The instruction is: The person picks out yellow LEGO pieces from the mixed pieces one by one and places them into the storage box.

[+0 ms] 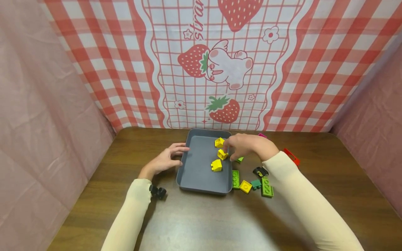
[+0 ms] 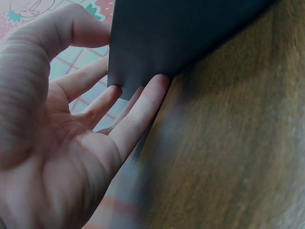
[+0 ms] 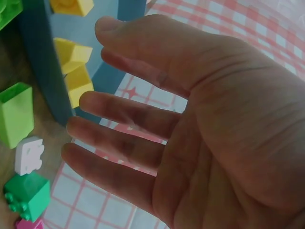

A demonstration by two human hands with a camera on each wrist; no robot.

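We see three glossy yellow blocks point(image 1: 216, 165) with slanted faces along the right side of a shallow grey tray point(image 1: 194, 177); the nearest turns its studs leftward. Our right hand point(image 1: 243, 144), relaxed, holds nothing beside them; our left hand point(image 1: 164, 158) rests loosely extended fingers against the tray's wall.

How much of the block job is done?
Three yellow blocks are already in the tray. The empty right hand is near them; the left hand touches the tray. Another yellow block lies outside, probably left to do; maybe the green ones too.
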